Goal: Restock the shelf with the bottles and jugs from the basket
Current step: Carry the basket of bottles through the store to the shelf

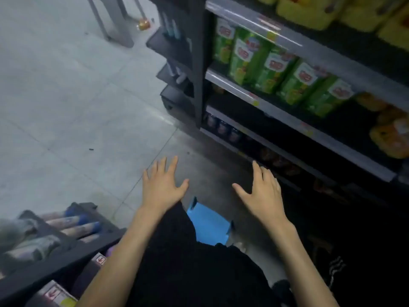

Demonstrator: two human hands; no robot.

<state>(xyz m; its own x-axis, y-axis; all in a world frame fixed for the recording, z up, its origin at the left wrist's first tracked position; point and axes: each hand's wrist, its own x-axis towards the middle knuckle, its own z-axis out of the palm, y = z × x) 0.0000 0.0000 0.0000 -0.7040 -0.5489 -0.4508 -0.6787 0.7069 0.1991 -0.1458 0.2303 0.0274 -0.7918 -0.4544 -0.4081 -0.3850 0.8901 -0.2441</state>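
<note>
My left hand (162,183) and my right hand (260,189) hover over the floor, both empty with fingers spread apart. A dark basket (66,255) sits at the lower left and holds several bottles with blue caps (81,227) lying on their sides. The store shelf (309,131) runs along the right. Green jugs (265,63) fill its middle tier, yellow jugs (309,12) stand on the tier above, and small dark bottles (222,127) line the bottom tier.
A blue stool (208,224) shows between my knees, under dark clothing. Orange packs (391,134) sit at the shelf's right. A narrow black rack (177,63) stands at the shelf's end. Grey table legs (115,21) stand far off on the tiled floor (66,107).
</note>
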